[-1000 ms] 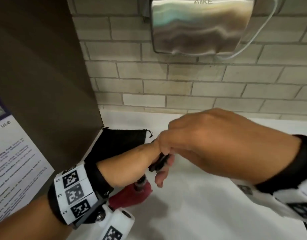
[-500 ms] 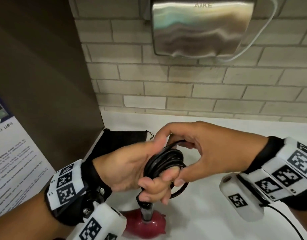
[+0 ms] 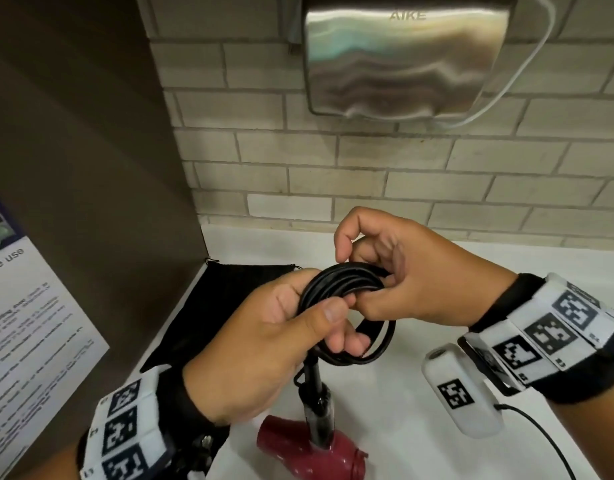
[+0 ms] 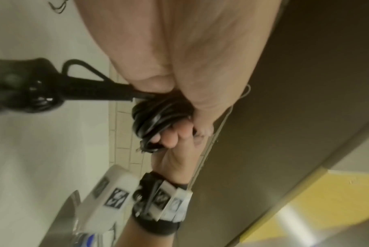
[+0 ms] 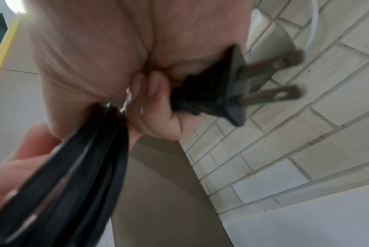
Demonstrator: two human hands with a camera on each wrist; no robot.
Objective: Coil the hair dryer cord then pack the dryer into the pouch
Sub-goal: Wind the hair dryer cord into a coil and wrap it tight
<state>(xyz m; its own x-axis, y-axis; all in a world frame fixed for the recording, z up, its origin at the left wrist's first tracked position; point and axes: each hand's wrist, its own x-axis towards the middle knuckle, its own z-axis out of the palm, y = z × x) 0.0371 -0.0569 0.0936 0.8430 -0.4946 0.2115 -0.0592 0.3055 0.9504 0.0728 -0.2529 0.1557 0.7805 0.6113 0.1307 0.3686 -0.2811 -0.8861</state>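
Note:
The black cord (image 3: 336, 285) is wound in several loops above the white counter. My left hand (image 3: 281, 334) grips the bundle from the left, thumb across the loops, fingers curled through them. My right hand (image 3: 395, 275) pinches the coil's far side; in the right wrist view its fingers hold the black plug (image 5: 217, 86) with two metal prongs sticking out. The dark red hair dryer (image 3: 312, 455) hangs low under the coil on its black strain relief (image 4: 107, 90), nearly touching the counter. The black pouch (image 3: 208, 306) lies flat at the left, behind my left hand.
A steel hand dryer (image 3: 406, 53) with a white cable is mounted on the brick wall above. A dark partition (image 3: 90, 168) with a printed notice (image 3: 28, 327) closes the left side. The white counter (image 3: 419, 393) stretches rightward.
Both hands have pulled apart and lifted slightly, exposing the wound coil. The right hand moved from over the left hand to the coil's far side. The dryer now hangs lower in view.

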